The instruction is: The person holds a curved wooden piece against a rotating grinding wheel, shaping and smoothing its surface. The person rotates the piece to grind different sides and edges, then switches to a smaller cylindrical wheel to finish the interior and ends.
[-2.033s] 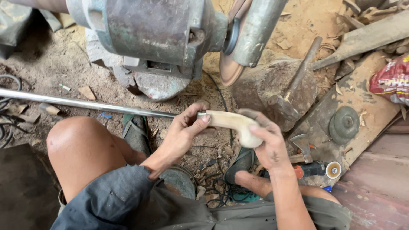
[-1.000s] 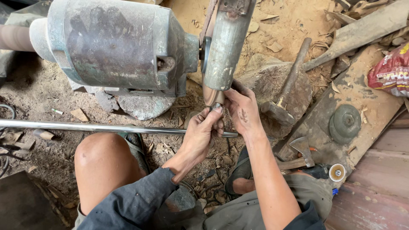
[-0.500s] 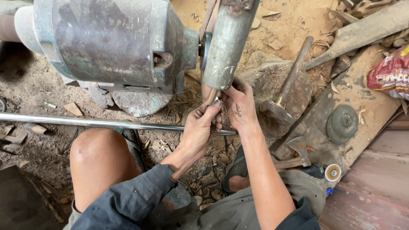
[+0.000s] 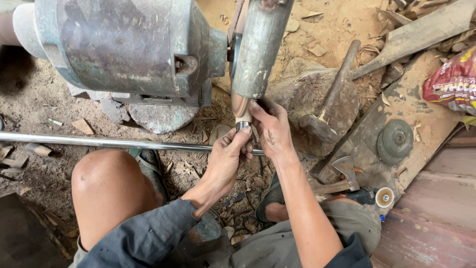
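Note:
Both my hands hold a pale wooden handle piece (image 4: 243, 115) with a metal band at its near end, pressed up under the grey guard (image 4: 260, 47) of a bench grinder. My left hand (image 4: 227, 158) grips the near end from below. My right hand (image 4: 270, 128) wraps the piece from the right, fingers against the guard's lower edge. The grinder's large grey motor (image 4: 124, 47) sits to the left on stones. Most of the wooden piece is hidden behind the guard and my fingers.
A long steel rod (image 4: 99, 142) lies across the dirt floor above my bare left knee (image 4: 106, 183). A hammer (image 4: 327, 111) rests on a stone; a hatchet (image 4: 342, 173), a round disc (image 4: 395, 140) and a red bag (image 4: 453, 84) lie to the right on boards.
Two seconds ago I held the pale handle piece level, away from the machine. Since then both hands raised it to the grinder's guard and have kept it there, shifting only slightly.

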